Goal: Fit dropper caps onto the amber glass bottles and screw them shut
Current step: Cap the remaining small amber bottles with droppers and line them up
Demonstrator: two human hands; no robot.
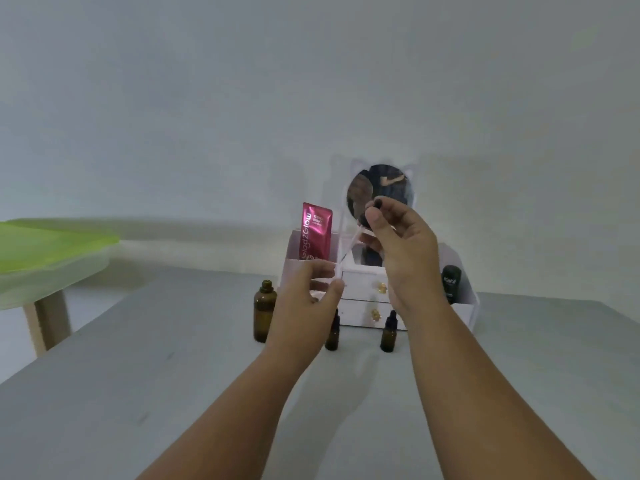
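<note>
My right hand (403, 252) holds a dropper cap (349, 242) in the air by its black bulb, its clear glass tube slanting down to the left. My left hand (308, 296) pinches the tube's lower tip. Below them on the grey table (173, 393) stands a larger amber bottle (264, 311) with an open neck. Two small amber bottles with black dropper caps stand nearby: one (332, 332) partly behind my left hand, the other (388, 332) under my right wrist.
A white drawer organiser (363, 289) with a round cat-ear mirror (379, 188) stands behind the bottles against the wall. It holds a pink sachet (316, 233) and a black tube (451, 282). A green-topped side table (45, 258) stands at the left.
</note>
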